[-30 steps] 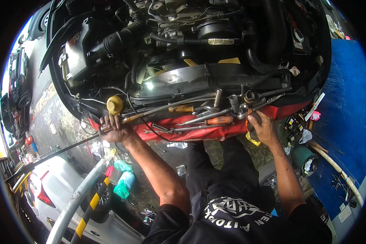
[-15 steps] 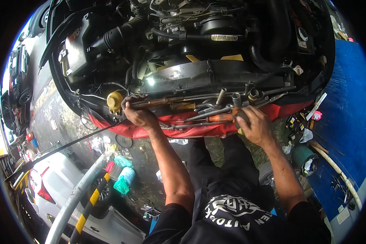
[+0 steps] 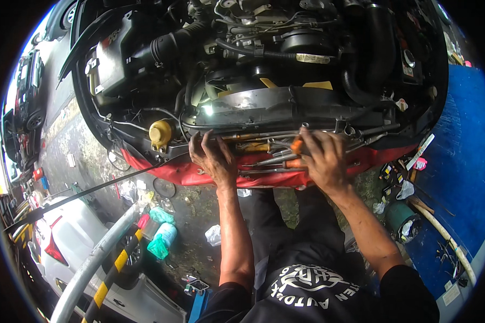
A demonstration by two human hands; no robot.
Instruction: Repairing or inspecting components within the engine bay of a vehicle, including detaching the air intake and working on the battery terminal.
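Note:
Along the front of the open engine bay, a row of hand tools lies on a red cover (image 3: 178,175). My left hand (image 3: 214,161) rests over the left end of the row, its fingers apart and slightly bent; no tool shows in it. My right hand (image 3: 326,161) is closed around an orange-handled tool (image 3: 297,144); motion blur and my fingers hide most of it. Between the hands lie a yellow-handled screwdriver (image 3: 256,147) and a second orange handle (image 3: 293,163). Sockets and metal wrenches (image 3: 372,139) lie past my right hand.
Beyond the tools are the radiator shroud (image 3: 269,100) and engine. A yellow reservoir (image 3: 159,134) stands left of my left hand. A metal pole (image 3: 94,258) and a striped bar cross the lower left, by a white car (image 3: 83,229). A green bin (image 3: 402,218) stands at right.
My left hand has moved right, away from the reservoir, and its fingers have spread. My right hand has shifted slightly, with an orange handle now at its fingertips. The whole view has shifted a little.

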